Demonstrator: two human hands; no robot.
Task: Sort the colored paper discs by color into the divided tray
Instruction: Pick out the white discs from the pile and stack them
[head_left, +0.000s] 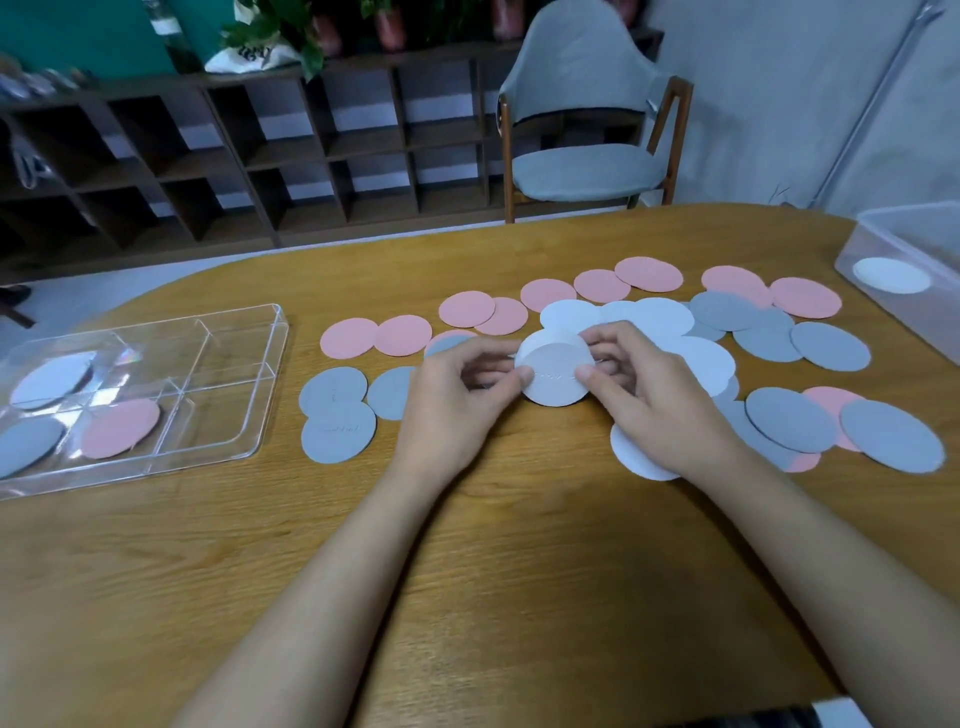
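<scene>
both hands pinching 1 white disc above wooden table, clear divided tray left

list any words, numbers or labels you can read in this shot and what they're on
Nothing here reads clearly.
White bag on top of the shelf: dark lettering, too blurred to read.
White disc held between the left hand and right hand: a faint dotted line, no legible characters.
Gray disc near the divided tray: a faint mark, too small to read.
</scene>
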